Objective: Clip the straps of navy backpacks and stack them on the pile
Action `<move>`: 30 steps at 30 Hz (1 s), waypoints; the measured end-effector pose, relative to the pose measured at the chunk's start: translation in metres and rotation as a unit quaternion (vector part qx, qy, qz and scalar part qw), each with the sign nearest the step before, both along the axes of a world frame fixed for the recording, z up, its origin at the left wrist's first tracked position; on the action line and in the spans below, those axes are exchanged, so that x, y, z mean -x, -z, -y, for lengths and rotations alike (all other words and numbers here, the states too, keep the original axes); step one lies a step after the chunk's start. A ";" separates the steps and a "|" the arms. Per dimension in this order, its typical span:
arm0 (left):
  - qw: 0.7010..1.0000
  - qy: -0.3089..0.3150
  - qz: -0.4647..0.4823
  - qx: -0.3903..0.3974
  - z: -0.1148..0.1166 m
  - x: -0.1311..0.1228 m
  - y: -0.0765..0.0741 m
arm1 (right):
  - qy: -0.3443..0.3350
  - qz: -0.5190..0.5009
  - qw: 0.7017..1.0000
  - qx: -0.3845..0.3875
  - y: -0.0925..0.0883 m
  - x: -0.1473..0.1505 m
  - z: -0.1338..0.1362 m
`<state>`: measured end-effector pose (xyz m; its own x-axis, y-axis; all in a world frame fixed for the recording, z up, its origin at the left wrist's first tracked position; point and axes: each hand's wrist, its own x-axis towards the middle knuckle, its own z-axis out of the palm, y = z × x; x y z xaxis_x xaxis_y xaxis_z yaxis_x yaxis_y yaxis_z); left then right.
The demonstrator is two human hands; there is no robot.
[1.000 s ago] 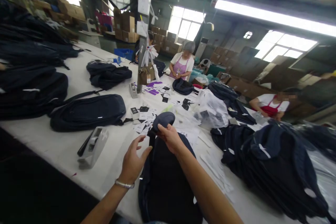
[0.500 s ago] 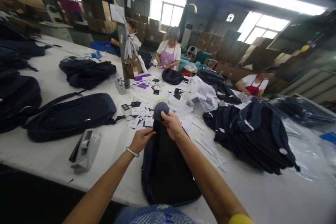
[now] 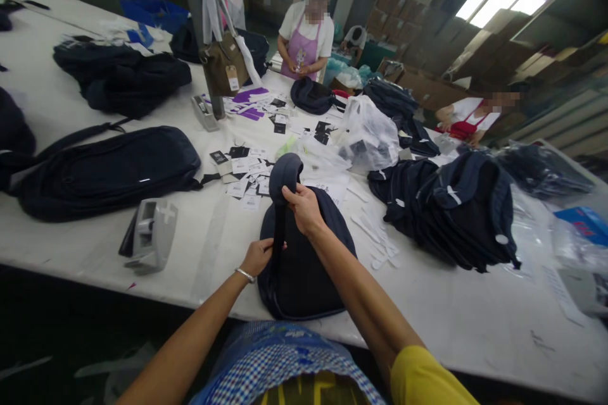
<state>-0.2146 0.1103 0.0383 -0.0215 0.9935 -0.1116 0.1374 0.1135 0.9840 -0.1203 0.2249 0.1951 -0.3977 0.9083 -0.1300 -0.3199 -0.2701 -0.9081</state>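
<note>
A dark navy backpack (image 3: 313, 272) lies flat on the white table in front of me. My right hand (image 3: 304, 207) is closed on its padded shoulder strap (image 3: 285, 176), which curls over at the top. Lower down, my left hand (image 3: 258, 255), with a silver bangle at the wrist, pinches the narrow black webbing (image 3: 279, 231) of the same strap. Just beyond the backpack, black and white tags (image 3: 244, 168) are scattered. White strips (image 3: 375, 234) lie to its right.
To the left are a grey tape dispenser (image 3: 154, 237) and another navy backpack (image 3: 114, 171). Stacked backpacks (image 3: 446, 215) and a clear plastic bag (image 3: 368, 133) stand on the right. A metal post (image 3: 192, 6) carries a brown bag (image 3: 228, 66). Co-workers (image 3: 306, 31) stand across the table.
My right hand has drawn the strap up and bent it over, while my left hand has slid lower along the webbing. The camera has tilted down and closer.
</note>
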 end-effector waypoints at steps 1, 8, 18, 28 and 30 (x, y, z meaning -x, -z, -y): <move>1.000 0.005 0.010 0.013 0.005 -0.002 0.006 | 0.001 0.001 1.000 0.006 0.004 0.000 0.000; 0.985 0.016 0.131 0.112 0.030 -0.008 0.008 | -0.009 0.022 0.999 0.029 0.013 -0.008 -0.003; 0.992 0.047 0.088 0.083 0.021 -0.003 -0.037 | -0.053 0.005 0.996 0.069 0.000 -0.024 0.023; 0.971 -0.101 0.040 0.213 0.017 0.014 0.025 | -0.047 0.045 0.983 0.173 0.078 -0.056 0.106; 0.968 -0.079 0.043 0.233 0.005 0.014 0.027 | -0.046 0.077 0.980 0.175 0.106 -0.059 0.118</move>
<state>-0.2286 0.1050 0.0114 -0.1408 0.8197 -0.5552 0.0020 0.5610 0.8278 -0.0615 0.1071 0.0892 -0.4275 0.7583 -0.4922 -0.1451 -0.5949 -0.7906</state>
